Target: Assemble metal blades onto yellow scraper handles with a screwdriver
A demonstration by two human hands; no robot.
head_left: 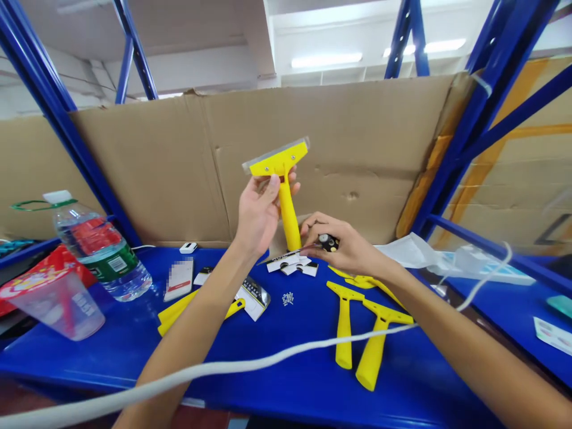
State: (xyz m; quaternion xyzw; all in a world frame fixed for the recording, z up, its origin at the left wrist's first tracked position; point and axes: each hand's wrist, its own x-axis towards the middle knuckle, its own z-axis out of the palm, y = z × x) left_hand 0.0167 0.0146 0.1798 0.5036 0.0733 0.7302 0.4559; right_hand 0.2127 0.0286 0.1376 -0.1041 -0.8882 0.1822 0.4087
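My left hand (261, 211) is closed around the neck of a yellow scraper (289, 217), raised upright in front of the cardboard. Two screws show in its head, and a grey blade with a clear edge strip runs along the top. Close to the lower end of the scraper's handle, my right hand (333, 238) grips a screwdriver (328, 242) with a dark, yellow-spotted handle; its tip is hard to make out. Below the hands lie white blade pieces (292, 262) and a small heap of screws (288, 298). Yellow scraper handles (344, 328) rest below my right forearm.
A water bottle (105, 253) and a plastic cup (67, 307) stand at the left, near a phone (179, 279). A white cable (268, 359) crosses the foreground. Cardboard (357, 143) backs the blue table (268, 387) between blue posts. Packaged blades (254, 296) lie beside my left forearm.
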